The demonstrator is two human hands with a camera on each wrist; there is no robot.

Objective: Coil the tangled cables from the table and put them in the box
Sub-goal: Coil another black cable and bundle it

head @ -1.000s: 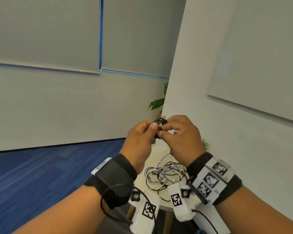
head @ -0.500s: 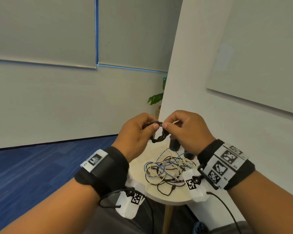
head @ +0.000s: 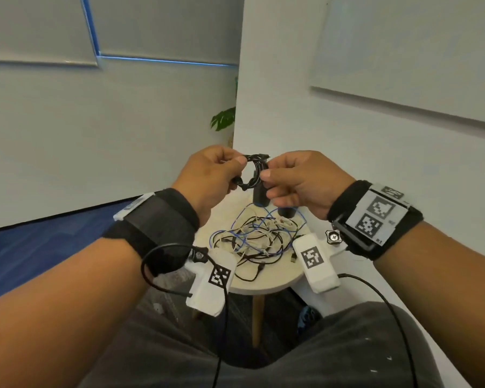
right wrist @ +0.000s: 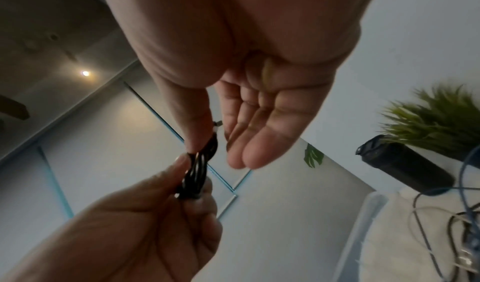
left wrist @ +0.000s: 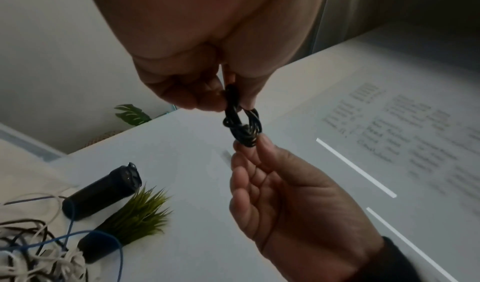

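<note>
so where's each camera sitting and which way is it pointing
Head: worn on the head, looks forward and down at the left hand and right hand pinching a black coil above the table; forearms and lap show.
Left wrist: on the left wrist, looks along the palm at the coil; the right hand faces it.
Right wrist: on the right wrist, looks along the palm at the coil; the left hand shows below.
All three share the coil and both hands.

Pulled my left hand (head: pixel 207 175) and right hand (head: pixel 300 180) slightly apart, so the black coil (head: pixel 251 172) now opens into a visible loop.
</note>
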